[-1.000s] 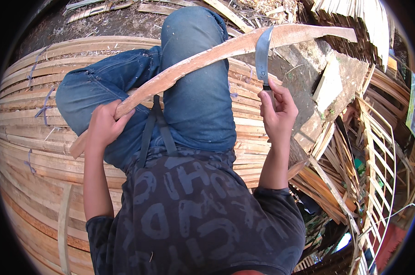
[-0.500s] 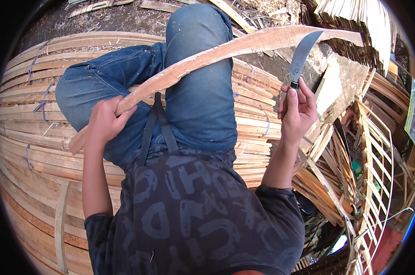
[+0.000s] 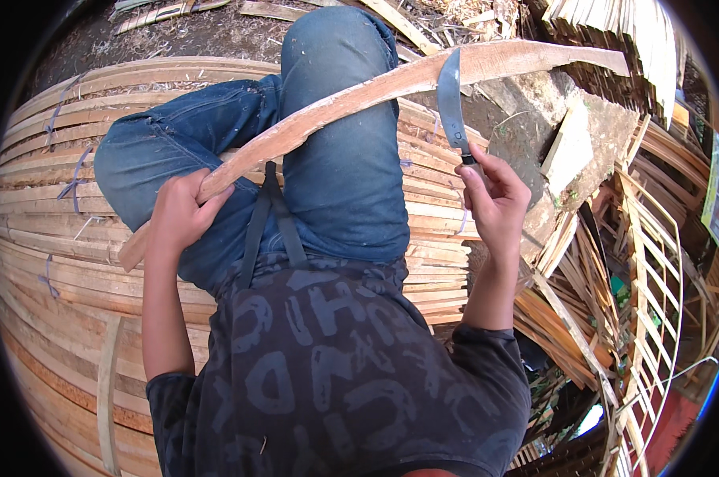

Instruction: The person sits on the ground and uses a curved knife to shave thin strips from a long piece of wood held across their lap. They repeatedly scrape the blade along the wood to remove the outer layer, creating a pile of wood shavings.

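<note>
One long, curved piece of wood [image 3: 351,99], gripped near its lower end by the left hand [image 3: 181,211], with fingers wrapped over it and thumb on the near side. Sticks out a little behind that hand, down and to the left; ahead of it, runs up and to the right, across the raised leg of the blue jeans [image 3: 340,159], to well beyond the right hand [image 3: 498,199]. Looks pinkish tan and flat-faced, with a pale, ragged near edge, stepped slightly between the left hand and the raised leg. Tapers at the far end to a narrow, blunt tip.

In the right hand, a knife [image 3: 450,99], pinched between thumb and fingers at the handle, mostly hidden by the grip. Curves up from the fingertips in a dark grey blade, black at the base. Overlaps the wood near the blade's tip; impossible to tell touching from apart.

Around and left of the left hand, rows of wooden strips [image 3: 34,213], bound with purple ties [image 3: 74,190]. Beyond the right hand and to its right, a stone slab [image 3: 606,131], bearing a pale flat piece [image 3: 567,147]. Farther right, a lattice of slats [image 3: 639,274].
</note>
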Demonstrator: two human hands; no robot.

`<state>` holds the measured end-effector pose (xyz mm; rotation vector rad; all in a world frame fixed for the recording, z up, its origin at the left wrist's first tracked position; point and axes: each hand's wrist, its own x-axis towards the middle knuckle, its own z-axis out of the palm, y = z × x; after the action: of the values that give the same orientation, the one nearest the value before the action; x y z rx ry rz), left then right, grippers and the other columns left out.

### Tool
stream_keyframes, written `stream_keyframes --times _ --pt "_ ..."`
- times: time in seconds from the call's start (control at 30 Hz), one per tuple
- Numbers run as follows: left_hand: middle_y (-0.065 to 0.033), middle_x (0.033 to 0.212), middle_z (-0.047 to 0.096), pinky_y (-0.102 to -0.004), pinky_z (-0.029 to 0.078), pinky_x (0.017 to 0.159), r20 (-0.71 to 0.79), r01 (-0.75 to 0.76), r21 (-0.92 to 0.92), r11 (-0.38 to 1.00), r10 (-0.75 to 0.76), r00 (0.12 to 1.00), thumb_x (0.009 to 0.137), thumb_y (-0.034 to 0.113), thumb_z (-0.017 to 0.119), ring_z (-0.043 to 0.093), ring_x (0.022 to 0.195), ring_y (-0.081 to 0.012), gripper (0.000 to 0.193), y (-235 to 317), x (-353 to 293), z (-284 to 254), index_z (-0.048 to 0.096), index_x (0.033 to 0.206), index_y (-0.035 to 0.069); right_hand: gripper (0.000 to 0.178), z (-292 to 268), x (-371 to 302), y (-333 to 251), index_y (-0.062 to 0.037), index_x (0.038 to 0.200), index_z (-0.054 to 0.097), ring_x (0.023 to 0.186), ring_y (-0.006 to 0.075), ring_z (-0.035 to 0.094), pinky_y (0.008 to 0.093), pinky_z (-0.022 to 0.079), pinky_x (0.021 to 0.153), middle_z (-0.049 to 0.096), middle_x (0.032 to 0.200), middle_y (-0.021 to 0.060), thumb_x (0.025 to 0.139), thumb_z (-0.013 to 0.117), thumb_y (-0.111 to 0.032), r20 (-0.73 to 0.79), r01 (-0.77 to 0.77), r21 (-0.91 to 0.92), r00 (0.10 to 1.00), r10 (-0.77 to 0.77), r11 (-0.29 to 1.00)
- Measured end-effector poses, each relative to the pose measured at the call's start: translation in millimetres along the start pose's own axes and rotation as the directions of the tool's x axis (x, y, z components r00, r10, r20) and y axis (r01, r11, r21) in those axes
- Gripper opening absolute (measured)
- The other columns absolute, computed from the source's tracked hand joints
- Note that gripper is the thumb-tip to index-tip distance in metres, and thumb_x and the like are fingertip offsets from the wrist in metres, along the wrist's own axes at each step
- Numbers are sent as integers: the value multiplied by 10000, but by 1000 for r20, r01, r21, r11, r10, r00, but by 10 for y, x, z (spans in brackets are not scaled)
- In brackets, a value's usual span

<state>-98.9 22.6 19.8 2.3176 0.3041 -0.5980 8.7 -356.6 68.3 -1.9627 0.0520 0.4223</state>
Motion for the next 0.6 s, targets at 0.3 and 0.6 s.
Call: stream_keyframes --times 0.3,0.6 --pt "-206 572 524 -418 406 527 -3 -17 -1 1000 17 1000 787 280 684 529 570 -409 309 -9 1 2 583 703 0 326 45 0 55 48 1181 592 580 45 519 186 407 482 658 904 86 858 632 44 53 -25 35 998 23 999" --pt "-200 569 525 -412 407 526 -13 -27 9 1000 27 1000 787 281 686 532 559 -401 306 -24 -8 11 592 706 1 354 120 22 -22 53 1209 556 521 41 493 189 373 431 632 811 60 865 634 21 113 -125 139 988 110 982"
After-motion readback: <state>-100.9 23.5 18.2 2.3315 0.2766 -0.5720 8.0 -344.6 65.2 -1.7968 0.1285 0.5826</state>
